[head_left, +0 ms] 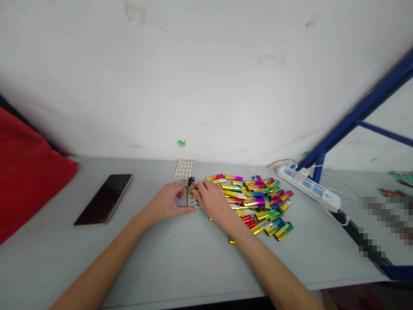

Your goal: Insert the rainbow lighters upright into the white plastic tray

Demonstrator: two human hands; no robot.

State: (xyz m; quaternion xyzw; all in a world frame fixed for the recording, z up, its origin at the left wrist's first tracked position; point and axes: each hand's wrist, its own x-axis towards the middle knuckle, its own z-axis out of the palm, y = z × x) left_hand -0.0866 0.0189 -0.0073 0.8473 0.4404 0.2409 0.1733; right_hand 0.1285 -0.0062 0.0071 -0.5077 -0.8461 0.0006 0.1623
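A small pale tray (194,205) with holes lies on the table, partly hidden under my hands. A lighter (191,181) with a dark top stands upright at its far end. My left hand (164,200) curves round the tray's left side, its thumb along the near edge and its fingers close to the lighter. My right hand (214,202) comes from the right with fingertips pinched at the lighter; the exact contact is hidden. Beside and behind this hand, many shiny multicoloured lighters (254,202) lie in a loose pile.
A second pale holed tray (185,168) lies by the wall. At the left are a dark phone (103,199) and a red cloth-like item (26,168). A white power strip (308,186) with cables lies at the right, near a blue metal frame (342,125).
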